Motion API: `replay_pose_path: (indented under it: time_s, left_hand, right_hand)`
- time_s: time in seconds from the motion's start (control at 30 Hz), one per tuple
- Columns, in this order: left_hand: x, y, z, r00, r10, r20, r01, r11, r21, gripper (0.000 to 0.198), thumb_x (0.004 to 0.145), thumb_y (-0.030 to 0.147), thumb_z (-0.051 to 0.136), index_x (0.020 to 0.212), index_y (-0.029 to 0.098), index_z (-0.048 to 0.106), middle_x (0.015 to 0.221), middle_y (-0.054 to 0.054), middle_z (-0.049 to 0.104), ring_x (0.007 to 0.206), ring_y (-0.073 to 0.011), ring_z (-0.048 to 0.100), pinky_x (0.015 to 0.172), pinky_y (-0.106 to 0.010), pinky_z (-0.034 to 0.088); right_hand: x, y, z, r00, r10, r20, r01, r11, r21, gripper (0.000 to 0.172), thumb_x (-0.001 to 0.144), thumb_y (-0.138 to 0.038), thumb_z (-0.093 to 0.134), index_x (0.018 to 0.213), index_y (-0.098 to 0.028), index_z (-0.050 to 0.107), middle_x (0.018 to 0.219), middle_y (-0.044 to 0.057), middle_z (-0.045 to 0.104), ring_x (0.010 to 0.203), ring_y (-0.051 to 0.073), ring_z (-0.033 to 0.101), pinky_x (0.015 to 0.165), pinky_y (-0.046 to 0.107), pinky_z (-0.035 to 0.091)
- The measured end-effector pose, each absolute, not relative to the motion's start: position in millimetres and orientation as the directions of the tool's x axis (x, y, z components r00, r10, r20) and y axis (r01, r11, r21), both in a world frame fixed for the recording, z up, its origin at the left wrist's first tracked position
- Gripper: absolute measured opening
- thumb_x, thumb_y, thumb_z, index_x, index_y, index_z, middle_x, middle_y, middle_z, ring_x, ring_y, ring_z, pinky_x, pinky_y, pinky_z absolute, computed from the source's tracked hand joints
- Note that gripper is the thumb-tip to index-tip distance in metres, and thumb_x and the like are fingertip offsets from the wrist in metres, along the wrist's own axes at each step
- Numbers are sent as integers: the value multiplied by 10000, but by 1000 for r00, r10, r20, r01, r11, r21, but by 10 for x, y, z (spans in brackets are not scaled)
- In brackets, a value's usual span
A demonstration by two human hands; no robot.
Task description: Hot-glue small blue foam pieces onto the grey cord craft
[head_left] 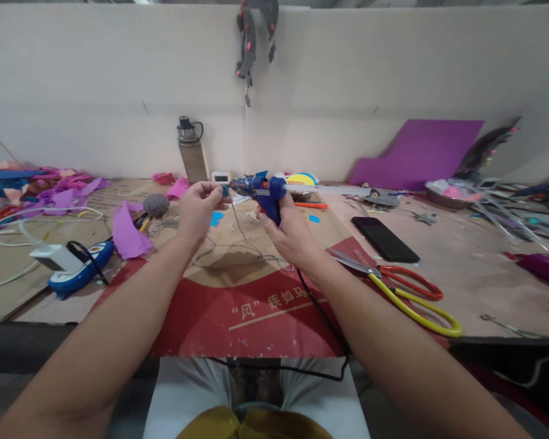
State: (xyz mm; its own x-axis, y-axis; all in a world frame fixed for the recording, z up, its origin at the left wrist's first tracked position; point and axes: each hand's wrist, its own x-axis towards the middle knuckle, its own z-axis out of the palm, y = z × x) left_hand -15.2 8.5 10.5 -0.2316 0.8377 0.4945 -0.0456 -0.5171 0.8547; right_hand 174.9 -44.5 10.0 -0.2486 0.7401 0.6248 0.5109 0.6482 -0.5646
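My right hand point(289, 230) is wrapped round the handle of a blue hot glue gun point(269, 196), whose nozzle points left. A long clear glue stick point(338, 190) sticks out of its back end. In my left hand point(202, 206), thumb and fingers pinch a small blue felt piece point(225, 191) right at the nozzle tip; whether they touch I cannot tell. A grey cord point(238, 221) hangs down from beside that piece to loose coils on the board. Small blue cutouts point(216, 218) lie on the board below.
Red-and-yellow scissors point(393, 283) and a black phone point(385, 239) lie to the right. A blue power strip point(80, 271), a grey yarn ball point(156, 205) and felt scraps point(50, 192) are left. A bottle point(192, 152) stands at the back. The gun's black cable point(318, 305) runs over the front edge.
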Motion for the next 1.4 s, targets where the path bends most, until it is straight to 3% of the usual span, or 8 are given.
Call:
replay_pose_path:
  time_s: [0.4,0.63,0.9,1.13,1.4]
  left_hand:
    - [-131,68,120,-224,851,475,-34,-494,869,77,728,210,652,752,165,595,617,7,629,563,-137,665,492,-218,529]
    - [-119,65,132,-233,853,468,-24,-486,874,57,739,198,638,742,174,587,609,7,625,571,-140,667,495,-220,527]
    - [-131,75,124,-224,847,483,-57,-506,861,88,719,208,658,751,166,587,607,15,624,553,-136,664,499,-223,535]
    - [-133,67,135,-233,841,488,-80,-517,852,129,701,223,680,753,162,580,605,23,616,551,-133,664,485,-210,524]
    - [-137,55,150,-237,837,494,-97,-526,845,122,696,212,685,744,156,588,605,21,609,541,-127,653,476,-207,516]
  right_hand:
    - [1747,-443,91,-256,724,641,502,666,-551,400,899,-277,443,1285,-175,419,1116,121,613,1176,270,520,985,421,428]
    - [1747,-440,93,-264,722,640,514,666,-540,380,892,-264,443,1257,-158,431,1090,126,612,985,243,586,894,396,474]
    - [1745,-424,81,-247,707,662,499,679,-538,379,887,-268,459,1254,-173,437,1071,118,620,975,249,586,882,413,478]
    - [1754,-367,38,-231,680,696,486,701,-522,324,874,-270,479,1182,-172,472,972,104,628,839,234,590,819,425,496]
    - [1754,-378,47,-227,674,703,444,714,-541,391,872,-253,488,1255,-183,459,1100,115,622,986,252,578,918,445,464]
